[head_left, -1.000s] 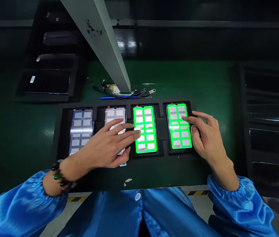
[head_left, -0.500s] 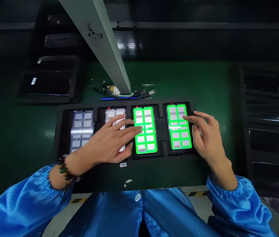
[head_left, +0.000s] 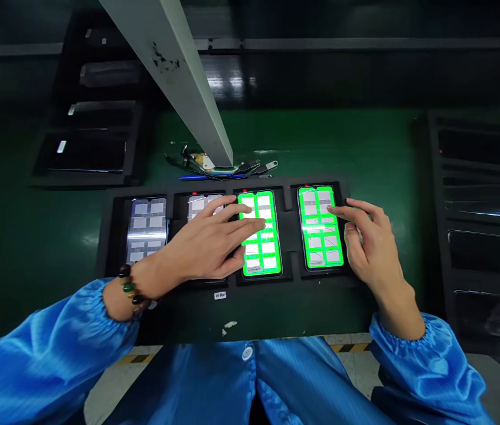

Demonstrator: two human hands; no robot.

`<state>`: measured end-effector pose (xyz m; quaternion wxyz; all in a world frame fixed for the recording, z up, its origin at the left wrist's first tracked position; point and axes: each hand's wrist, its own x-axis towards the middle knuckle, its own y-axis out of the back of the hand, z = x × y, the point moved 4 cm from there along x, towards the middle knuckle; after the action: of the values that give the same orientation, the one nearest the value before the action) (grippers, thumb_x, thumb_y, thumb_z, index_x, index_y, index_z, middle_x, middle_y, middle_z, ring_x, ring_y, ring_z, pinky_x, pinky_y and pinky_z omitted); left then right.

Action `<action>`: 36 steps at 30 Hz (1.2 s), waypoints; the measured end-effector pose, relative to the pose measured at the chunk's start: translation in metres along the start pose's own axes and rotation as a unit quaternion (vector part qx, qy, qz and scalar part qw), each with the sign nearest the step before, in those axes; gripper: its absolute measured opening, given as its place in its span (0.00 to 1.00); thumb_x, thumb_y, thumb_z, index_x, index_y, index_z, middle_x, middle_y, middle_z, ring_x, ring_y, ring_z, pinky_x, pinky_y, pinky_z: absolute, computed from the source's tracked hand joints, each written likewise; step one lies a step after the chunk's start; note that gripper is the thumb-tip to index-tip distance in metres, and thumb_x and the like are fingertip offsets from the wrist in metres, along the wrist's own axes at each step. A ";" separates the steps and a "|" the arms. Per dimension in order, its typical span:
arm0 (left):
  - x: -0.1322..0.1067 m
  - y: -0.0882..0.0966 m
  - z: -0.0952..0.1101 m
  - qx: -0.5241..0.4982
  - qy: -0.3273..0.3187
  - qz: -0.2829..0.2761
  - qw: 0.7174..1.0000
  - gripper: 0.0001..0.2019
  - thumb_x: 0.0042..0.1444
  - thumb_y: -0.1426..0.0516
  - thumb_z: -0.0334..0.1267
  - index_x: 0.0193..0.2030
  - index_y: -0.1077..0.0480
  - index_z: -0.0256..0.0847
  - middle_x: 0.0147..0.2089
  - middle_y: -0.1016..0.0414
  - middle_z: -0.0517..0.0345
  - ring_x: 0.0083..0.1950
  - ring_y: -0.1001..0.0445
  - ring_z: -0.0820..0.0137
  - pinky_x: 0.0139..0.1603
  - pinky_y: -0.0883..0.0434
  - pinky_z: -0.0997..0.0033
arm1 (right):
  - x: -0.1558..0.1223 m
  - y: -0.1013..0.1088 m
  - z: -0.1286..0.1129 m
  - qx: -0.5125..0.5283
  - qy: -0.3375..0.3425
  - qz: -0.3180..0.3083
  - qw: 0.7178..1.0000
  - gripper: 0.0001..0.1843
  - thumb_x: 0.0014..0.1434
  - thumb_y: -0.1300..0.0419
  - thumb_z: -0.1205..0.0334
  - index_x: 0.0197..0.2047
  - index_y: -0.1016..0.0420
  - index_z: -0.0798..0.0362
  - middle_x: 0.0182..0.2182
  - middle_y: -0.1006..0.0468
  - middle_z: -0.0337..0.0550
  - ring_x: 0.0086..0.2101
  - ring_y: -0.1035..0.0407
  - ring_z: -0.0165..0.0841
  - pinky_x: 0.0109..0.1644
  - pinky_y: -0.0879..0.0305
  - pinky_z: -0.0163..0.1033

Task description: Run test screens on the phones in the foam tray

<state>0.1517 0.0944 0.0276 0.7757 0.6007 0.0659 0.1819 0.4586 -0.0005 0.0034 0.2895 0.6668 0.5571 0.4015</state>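
Observation:
Several phones lie side by side in a black foam tray (head_left: 112, 236). The two on the left (head_left: 147, 227) (head_left: 200, 203) show grey-and-white grids; the two on the right (head_left: 262, 254) (head_left: 320, 236) glow bright green. My left hand (head_left: 208, 242) stretches flat across the second phone, its fingertips touching the third phone's green screen. A bead bracelet (head_left: 132, 290) circles that wrist. My right hand (head_left: 367, 242) rests at the right edge of the fourth phone, index finger on its screen, the other fingers loosely curled. Neither hand holds anything.
A grey slanted post (head_left: 179, 77) rises behind the tray, with cables and a blue pen (head_left: 223, 168) at its foot. Black trays of dark phones stand at the left (head_left: 85, 141) and right (head_left: 480, 224). The bench top is green (head_left: 32, 236).
My left hand has slid up and to the right, its fingertips moving further up the third phone's green screen. The right hand has barely shifted.

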 end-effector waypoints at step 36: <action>0.024 0.005 -0.009 0.023 0.042 0.015 0.999 0.22 0.67 0.44 0.34 0.65 0.21 0.41 0.57 0.13 0.47 0.63 0.21 0.49 0.77 0.32 0.37 | 0.020 0.001 -0.006 -0.028 -0.019 0.051 0.998 0.22 0.76 0.51 0.68 0.56 0.18 0.43 0.53 0.10 0.42 0.65 0.24 0.50 0.70 0.35 0.65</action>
<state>0.1697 0.1125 0.0328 0.7554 0.6110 0.0940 0.2172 0.4554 0.0184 0.0119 0.2975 0.6935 0.5054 0.4185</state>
